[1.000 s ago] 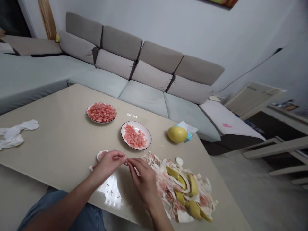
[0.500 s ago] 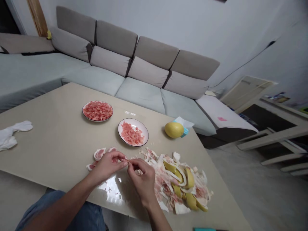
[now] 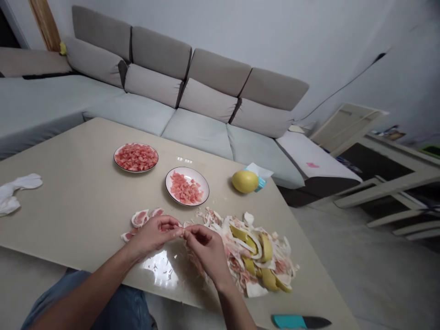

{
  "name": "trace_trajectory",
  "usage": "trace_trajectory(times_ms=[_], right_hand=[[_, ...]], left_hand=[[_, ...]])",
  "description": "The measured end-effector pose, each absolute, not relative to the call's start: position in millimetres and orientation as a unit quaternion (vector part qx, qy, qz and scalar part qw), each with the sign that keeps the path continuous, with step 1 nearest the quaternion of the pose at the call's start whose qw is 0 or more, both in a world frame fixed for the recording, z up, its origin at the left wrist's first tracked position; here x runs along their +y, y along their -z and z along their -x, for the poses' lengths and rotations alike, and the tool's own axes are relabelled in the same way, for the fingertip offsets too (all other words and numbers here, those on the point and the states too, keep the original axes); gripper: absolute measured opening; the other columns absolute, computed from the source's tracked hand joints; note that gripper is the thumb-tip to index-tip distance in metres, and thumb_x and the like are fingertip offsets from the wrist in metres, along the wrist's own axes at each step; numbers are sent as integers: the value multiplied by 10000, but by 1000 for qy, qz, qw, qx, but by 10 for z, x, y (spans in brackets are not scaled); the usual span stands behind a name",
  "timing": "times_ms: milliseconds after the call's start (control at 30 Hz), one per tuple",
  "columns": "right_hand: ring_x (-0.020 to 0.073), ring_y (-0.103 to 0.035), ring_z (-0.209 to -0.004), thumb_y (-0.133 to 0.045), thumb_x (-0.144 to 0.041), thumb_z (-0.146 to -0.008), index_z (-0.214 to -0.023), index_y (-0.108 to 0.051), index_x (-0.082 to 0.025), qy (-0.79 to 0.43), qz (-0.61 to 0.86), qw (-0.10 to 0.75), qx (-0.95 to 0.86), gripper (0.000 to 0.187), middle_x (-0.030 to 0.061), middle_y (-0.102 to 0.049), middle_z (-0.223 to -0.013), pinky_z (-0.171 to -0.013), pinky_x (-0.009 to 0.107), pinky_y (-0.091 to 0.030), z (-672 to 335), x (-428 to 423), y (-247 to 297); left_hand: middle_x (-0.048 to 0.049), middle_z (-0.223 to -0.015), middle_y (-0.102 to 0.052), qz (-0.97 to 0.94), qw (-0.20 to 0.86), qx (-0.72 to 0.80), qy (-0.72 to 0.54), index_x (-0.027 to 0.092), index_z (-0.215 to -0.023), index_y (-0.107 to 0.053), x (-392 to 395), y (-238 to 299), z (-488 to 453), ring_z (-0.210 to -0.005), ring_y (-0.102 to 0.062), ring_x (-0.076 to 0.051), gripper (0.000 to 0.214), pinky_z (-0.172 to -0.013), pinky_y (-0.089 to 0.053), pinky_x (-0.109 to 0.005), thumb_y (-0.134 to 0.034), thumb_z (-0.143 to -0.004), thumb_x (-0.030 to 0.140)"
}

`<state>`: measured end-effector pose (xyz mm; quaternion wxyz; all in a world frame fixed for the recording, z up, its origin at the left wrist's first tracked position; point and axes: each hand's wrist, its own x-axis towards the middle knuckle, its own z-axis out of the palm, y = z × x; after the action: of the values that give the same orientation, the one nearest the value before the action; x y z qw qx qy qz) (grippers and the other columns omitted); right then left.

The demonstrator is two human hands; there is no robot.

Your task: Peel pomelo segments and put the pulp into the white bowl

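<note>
Head camera — facing forward, down; table (image 3: 79, 197) near (sofa (image 3: 197, 130) farther off)

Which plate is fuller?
The left plate in view: pink pieces cover it nearly to its rim, while the right plate shows much bare white.

Looking dim and cool, lit from out of view. Glaring white off the glossy counter (image 3: 82, 197) beside the hands (image 3: 155, 236), glinting faintly beyond the nearer plate (image 3: 203, 183). Shadowing softly under its rim. Stretching the sofa (image 3: 197, 129) toward the left edge, blurring the pale furniture frame (image 3: 385, 189) at right, darkening at the upper right.
</note>
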<state>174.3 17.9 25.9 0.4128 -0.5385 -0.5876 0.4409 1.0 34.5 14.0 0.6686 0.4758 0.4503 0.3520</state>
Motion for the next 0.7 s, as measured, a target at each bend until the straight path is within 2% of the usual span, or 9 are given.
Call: trace_trajectory(times_ms=[100,233,300,367,433,533,567,633,700], right_hand=[[155,-608,-647,-608,-214,-819,-756,-703,-192,-311,539,411,-666,116,30,-689,-721,-607,252,-457,-1702,118,-288],[157,-584,-653,-548,-145,-822,-778,-662,-195,-192,522,402,-727,132,34,-661,-740,-617,264,-444,-1677,106,-255],[159,-579,-654,-540,-147,-824,-792,-654,-195,-166,526,406,-729,128,36,-656,-748,-621,269,-446,-1702,124,-261],[158,-584,-658,-542,-152,-826,-798,-655,-197,-183,531,405,-721,125,31,-658,-751,-622,264,-451,-1743,142,-297],[155,-588,-654,-547,-159,-827,-792,-660,-198,-232,536,393,-711,124,22,-657,-738,-617,255,-452,-1783,151,-344],[152,-577,-629,-564,-194,-822,-757,-662,-191,-313,544,369,-686,117,11,-641,-693,-585,242,-442,-1814,150,-390],[150,-570,-618,-569,-206,-821,-746,-660,-188,-336,545,363,-677,120,7,-633,-679,-573,237,-437,-1817,147,-394],[144,-561,-607,-577,-222,-819,-733,-659,-182,-368,545,352,-666,126,3,-627,-668,-559,230,-429,-1816,141,-389],[141,-558,-603,-582,-231,-821,-737,-662,-176,-383,545,345,-661,128,5,-631,-668,-553,226,-427,-1814,134,-380]], left_hand=[[-19,-822,-685,-469,658,458,-370,183,-871,-660,340,-134,-34,-586,-544,-115,318,-492,-339,-211,-723,-706,447],[-25,-799,-669,-486,651,438,-385,169,-792,-663,336,-131,-51,-802,-611,-173,235,-702,-429,-244,-738,-691,367],[-15,-756,-654,-492,656,437,-371,168,-761,-667,329,-138,-50,-737,-598,-158,201,-666,-423,-240,-723,-692,349],[11,-701,-617,-491,663,441,-352,174,-754,-670,322,-148,-40,-556,-510,-101,188,-519,-358,-216,-704,-701,351],[53,-615,-535,-473,685,437,-341,188,-817,-673,318,-158,-28,-423,-343,-52,204,-416,-223,-204,-686,-721,367],[97,-525,-366,-424,729,409,-349,208,-924,-649,312,-171,-16,-406,-211,-47,253,-398,-105,-199,-666,-754,396],[93,-537,-375,-415,738,400,-351,210,-940,-641,308,-175,-15,-416,-214,-49,270,-400,-95,-196,-656,-765,414],[57,-625,-494,-424,738,394,-347,207,-964,-638,301,-181,-19,-429,-247,-46,308,-399,-107,-191,-636,-781,455],[6,-757,-606,-472,703,404,-345,198,-956,-655,298,-178,-26,-457,-350,-53,311,-405,-203,-187,-633,-785,456]])
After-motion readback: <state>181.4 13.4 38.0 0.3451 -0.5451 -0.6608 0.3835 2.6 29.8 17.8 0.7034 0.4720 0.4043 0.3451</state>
